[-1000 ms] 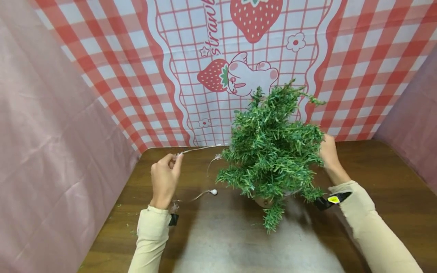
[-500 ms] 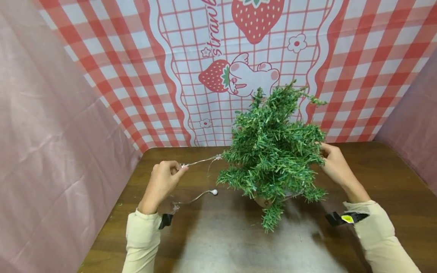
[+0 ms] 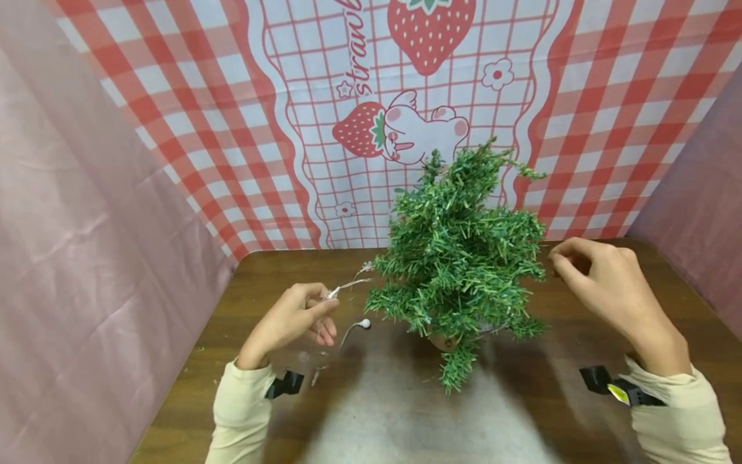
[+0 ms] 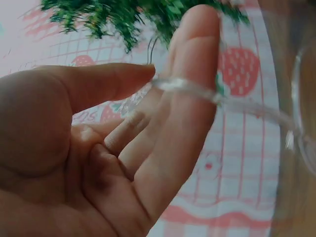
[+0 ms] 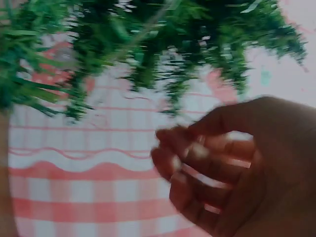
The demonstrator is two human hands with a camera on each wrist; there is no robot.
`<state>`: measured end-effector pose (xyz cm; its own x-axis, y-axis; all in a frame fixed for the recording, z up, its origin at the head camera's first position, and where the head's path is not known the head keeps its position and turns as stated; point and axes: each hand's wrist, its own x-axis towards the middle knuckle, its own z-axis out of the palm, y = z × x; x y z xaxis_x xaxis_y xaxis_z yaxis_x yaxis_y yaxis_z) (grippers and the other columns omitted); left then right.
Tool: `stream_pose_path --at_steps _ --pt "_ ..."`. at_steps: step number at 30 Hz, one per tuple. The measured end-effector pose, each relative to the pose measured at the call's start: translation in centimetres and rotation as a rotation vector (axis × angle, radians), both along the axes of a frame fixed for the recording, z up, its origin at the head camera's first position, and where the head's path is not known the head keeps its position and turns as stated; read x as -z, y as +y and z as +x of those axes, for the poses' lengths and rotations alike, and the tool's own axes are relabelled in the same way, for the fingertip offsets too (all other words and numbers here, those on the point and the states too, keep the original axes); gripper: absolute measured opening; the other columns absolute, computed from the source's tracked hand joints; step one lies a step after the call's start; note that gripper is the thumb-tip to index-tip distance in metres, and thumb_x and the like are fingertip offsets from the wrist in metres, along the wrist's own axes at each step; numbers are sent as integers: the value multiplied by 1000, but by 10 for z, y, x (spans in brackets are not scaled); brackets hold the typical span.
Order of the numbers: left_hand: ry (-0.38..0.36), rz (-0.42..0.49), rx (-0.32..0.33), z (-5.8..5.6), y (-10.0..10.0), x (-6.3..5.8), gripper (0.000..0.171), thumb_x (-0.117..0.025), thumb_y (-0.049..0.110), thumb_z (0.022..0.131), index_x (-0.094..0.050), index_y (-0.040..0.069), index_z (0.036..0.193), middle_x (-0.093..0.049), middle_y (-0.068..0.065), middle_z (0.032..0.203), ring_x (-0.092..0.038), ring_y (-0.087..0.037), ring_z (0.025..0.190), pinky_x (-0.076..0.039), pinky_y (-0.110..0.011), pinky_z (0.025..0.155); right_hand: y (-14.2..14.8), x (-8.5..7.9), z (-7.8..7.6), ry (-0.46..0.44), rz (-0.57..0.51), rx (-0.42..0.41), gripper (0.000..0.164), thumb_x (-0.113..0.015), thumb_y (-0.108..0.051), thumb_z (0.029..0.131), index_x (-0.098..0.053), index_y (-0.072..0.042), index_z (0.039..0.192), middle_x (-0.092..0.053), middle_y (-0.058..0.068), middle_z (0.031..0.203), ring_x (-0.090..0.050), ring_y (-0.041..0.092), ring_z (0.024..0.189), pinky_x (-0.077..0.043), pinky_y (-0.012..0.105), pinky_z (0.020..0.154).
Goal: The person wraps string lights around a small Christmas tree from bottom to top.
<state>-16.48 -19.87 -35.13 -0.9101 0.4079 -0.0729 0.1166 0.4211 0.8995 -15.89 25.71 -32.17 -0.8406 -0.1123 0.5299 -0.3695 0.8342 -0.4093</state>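
Observation:
A small green artificial pine tree [image 3: 464, 251] stands on the table, its base mostly hidden by branches. Left of it my left hand [image 3: 298, 319] pinches a thin clear string of lights [image 3: 353, 282] between thumb and forefinger. That string runs to the tree's left side, and a loose part with a white ball [image 3: 365, 323] at its end hangs near my fingers. In the left wrist view the string [image 4: 237, 104] crosses my forefinger, blurred. To the right of the tree, clear of its branches, my right hand [image 3: 614, 290] has loosely bent fingers with nothing visible in them.
Brown wooden table [image 3: 580, 386] with a bright reflection in front of the tree. A red-and-white checked strawberry cloth [image 3: 232, 129] hangs behind, and pink curtains [image 3: 87, 225] close the sides. Small green bits lie near the left edge.
My right hand has come away from the tree's right side and moved right and toward me. My left hand, still pinching the string, has dropped lower and moved closer to the tree.

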Motion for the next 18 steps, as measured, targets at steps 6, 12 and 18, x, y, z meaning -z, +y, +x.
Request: stream_pose_path --at_steps 6,12,18 --pt "-138 77 -11 -3 6 6 17 -51 11 104 -46 -6 104 -69 -25 74 -71 -39 65 -59 -50 61 -19 -18 28 169 24 -57 13 -63 -4 86 -71 -14 84 -61 -9 66 -45 -3 54 -34 14 52" --pt "-97 37 -61 -3 14 11 17 -48 11 105 -49 -6 102 -69 -23 71 -70 -40 63 -58 -51 59 -47 -27 51 343 0 -186 12 -59 -7 83 -70 -11 83 -57 -13 64 -43 -8 55 -36 13 51" --pt "-117 45 -84 -4 26 22 20 -44 10 105 -50 -8 102 -68 -24 69 -69 -44 62 -59 -48 56 -86 -33 67 601 -50 -221 35 -48 -26 95 -69 -3 80 -52 -9 58 -40 -1 51 -32 19 45"
